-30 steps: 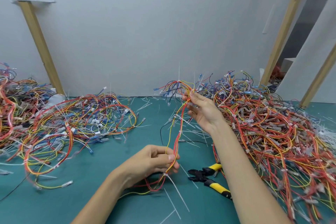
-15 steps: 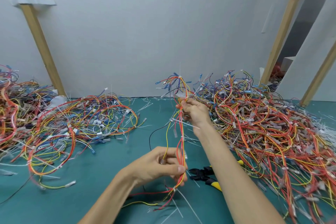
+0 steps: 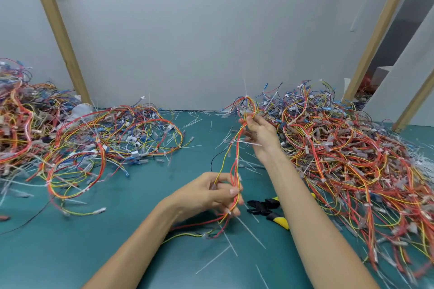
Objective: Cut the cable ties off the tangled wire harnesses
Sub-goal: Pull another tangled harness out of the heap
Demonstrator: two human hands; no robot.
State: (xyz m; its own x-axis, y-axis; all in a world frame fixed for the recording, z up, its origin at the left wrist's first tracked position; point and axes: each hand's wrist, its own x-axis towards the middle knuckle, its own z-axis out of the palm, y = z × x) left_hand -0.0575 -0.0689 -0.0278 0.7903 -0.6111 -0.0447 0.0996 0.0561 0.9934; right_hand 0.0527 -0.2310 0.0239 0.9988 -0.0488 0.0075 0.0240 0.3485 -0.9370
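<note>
A wire harness [image 3: 232, 162] of red, orange and yellow wires hangs stretched between my two hands above the green table. My left hand [image 3: 211, 195] pinches its lower part, where a white cable tie [image 3: 229, 212] wraps the bundle. My right hand [image 3: 259, 134] grips the upper part near the back, and another cable tie [image 3: 245, 96] sticks up from the top loop. A third tie [image 3: 244, 142] juts sideways mid-bundle. The yellow-handled cutters [image 3: 267, 210] lie on the table between my forearms, untouched.
A large heap of tangled harnesses [image 3: 352, 159] fills the right side of the table. Another pile [image 3: 94, 143] lies at the left, with more at the far left edge. Cut white tie scraps [image 3: 249, 232] litter the green mat [image 3: 105, 241]. Wooden posts lean against the wall.
My right hand slid along the harness and pulled it straighter; the top loop with its tie now stands above the fingers. My left hand shifted its grip slightly on the lower bundle.
</note>
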